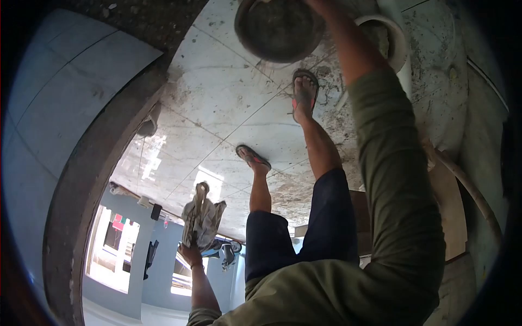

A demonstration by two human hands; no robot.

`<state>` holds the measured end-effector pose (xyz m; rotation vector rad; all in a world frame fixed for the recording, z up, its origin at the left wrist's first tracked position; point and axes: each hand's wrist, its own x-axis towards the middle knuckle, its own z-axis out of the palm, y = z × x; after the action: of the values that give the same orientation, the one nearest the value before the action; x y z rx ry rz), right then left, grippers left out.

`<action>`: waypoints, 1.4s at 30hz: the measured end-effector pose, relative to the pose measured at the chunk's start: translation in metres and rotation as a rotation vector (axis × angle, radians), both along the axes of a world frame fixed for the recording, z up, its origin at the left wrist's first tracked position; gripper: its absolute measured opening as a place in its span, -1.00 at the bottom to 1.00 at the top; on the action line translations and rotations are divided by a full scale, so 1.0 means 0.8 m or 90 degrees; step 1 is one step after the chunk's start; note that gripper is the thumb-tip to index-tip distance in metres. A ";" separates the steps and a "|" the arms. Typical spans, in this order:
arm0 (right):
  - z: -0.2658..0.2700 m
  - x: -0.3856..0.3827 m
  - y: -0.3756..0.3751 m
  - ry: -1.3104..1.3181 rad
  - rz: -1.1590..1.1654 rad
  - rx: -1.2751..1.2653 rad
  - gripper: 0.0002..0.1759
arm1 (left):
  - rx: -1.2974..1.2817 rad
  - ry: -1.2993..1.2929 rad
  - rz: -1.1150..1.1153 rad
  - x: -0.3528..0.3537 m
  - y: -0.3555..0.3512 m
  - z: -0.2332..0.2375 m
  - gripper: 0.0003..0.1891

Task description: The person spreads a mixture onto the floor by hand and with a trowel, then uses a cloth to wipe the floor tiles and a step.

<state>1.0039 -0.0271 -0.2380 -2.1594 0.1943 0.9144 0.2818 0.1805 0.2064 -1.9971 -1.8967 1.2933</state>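
Note:
At lower left my left hand [189, 254] is closed around one end of a crumpled, dirty greyish-white rag [204, 220]. The rag stands out from the fist, over the tiled floor [217, 117] in this view. My right arm stretches up to the top edge, where my right hand [318, 4] is mostly cut off. It is beside the rim of a round, dark, dirt-coated basin [280, 30]; its fingers are hidden. Right of that arm stands a whitish bucket [401, 41] with greyish material inside.
My feet in flip-flops [304, 95] stand on dirt-smeared tiles. A thick dark-edged ledge [89, 146] curves along the left. Wooden boards [448, 204] and a bent stick [473, 190] are at right. Behind me, a motorbike [225, 252] appears upside down.

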 end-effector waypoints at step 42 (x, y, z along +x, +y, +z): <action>0.722 -1.248 -0.548 -0.285 -1.133 -0.021 -0.58 | -0.842 -0.625 -0.858 0.061 -0.523 0.143 -0.76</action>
<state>0.0051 -0.4653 0.3393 -1.2778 1.5144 -0.5846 0.3310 -0.2378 0.3209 -3.5379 1.1161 1.0378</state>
